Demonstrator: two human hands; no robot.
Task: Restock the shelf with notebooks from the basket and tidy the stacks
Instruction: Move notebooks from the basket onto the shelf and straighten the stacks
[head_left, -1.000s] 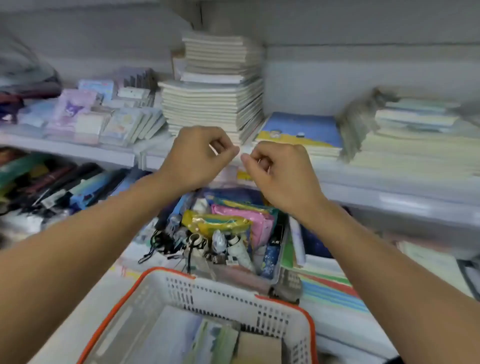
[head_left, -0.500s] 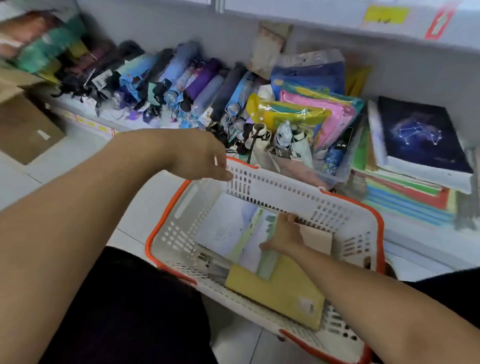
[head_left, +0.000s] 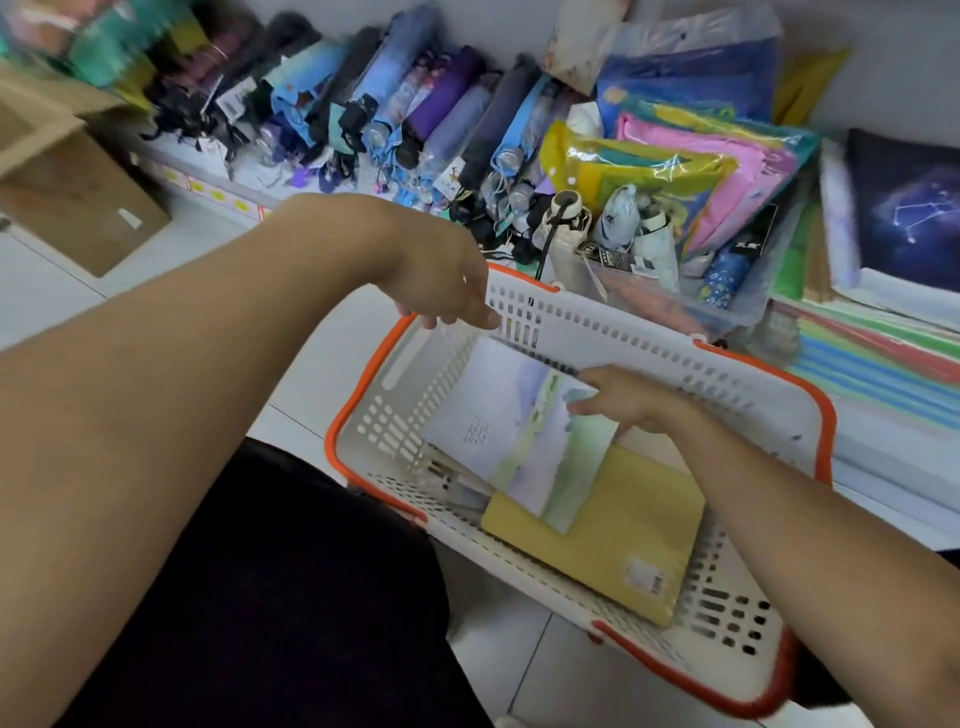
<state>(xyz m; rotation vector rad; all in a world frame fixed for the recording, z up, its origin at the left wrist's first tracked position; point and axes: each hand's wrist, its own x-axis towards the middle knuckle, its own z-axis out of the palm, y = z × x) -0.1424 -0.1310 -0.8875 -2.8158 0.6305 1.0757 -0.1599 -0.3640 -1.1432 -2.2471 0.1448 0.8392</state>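
A white basket with an orange rim (head_left: 649, 332) sits on the floor in front of me. Inside lie pale pastel notebooks (head_left: 519, 436) tilted up on a yellow notebook (head_left: 613, 535). My right hand (head_left: 618, 397) is inside the basket, fingers closed on the top edge of the pastel notebooks. My left hand (head_left: 441, 283) hovers over the basket's far left corner, fingers loosely apart, holding nothing.
The low shelf behind the basket holds a row of folded umbrellas (head_left: 405, 104), coloured plastic pouches (head_left: 675, 156) and a dark starry notebook stack (head_left: 909, 218) at right. A cardboard box (head_left: 62, 182) stands on the floor at left. My dark-clothed knee (head_left: 291, 597) is beside the basket.
My view dropped from the upper shelf to the basket. My right hand went into the basket and took hold of the pastel notebooks, tilting them up; my left hand came to the rim.
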